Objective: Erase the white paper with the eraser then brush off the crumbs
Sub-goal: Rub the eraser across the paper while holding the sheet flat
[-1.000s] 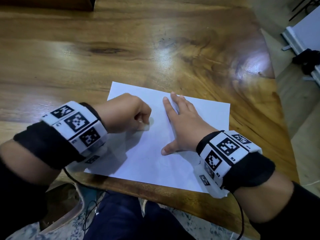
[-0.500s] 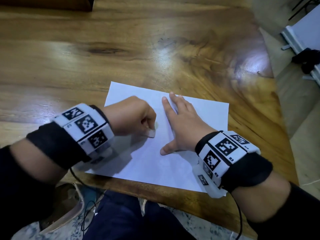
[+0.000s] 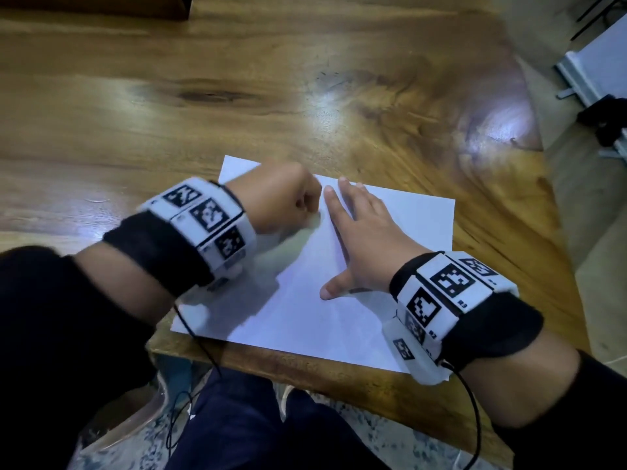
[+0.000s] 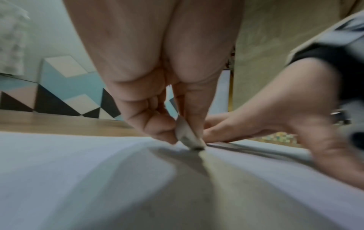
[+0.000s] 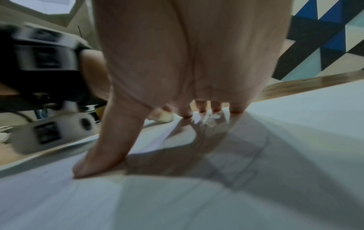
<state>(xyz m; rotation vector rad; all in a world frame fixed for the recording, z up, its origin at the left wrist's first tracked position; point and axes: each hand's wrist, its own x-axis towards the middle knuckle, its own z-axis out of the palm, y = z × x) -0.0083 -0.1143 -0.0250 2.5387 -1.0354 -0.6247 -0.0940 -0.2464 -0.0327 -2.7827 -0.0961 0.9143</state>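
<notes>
A white sheet of paper (image 3: 400, 232) lies on the wooden table (image 3: 237, 96) near its front edge. My left hand (image 3: 288, 201) is curled in a fist at the sheet's upper left and pinches a small white eraser (image 4: 187, 137) whose dirty tip touches the paper (image 4: 78, 171). In the head view the eraser is hidden under the fist. My right hand (image 3: 359, 239) lies flat on the middle of the sheet, fingers straight and thumb spread, pressing the paper (image 5: 295, 140) down. Faint pencil lines show beside the right hand in the right wrist view.
The table's front edge (image 3: 305, 368) runs just below the paper, with my legs beneath it. At the far right, off the table, stand a white panel (image 3: 597, 62) and dark objects on the floor. A dark block sits at the table's far left corner (image 3: 95, 5).
My left hand with the eraser has moved up and to the right across the paper, toward the right hand's fingertips. The right hand has stayed flat on the sheet.
</notes>
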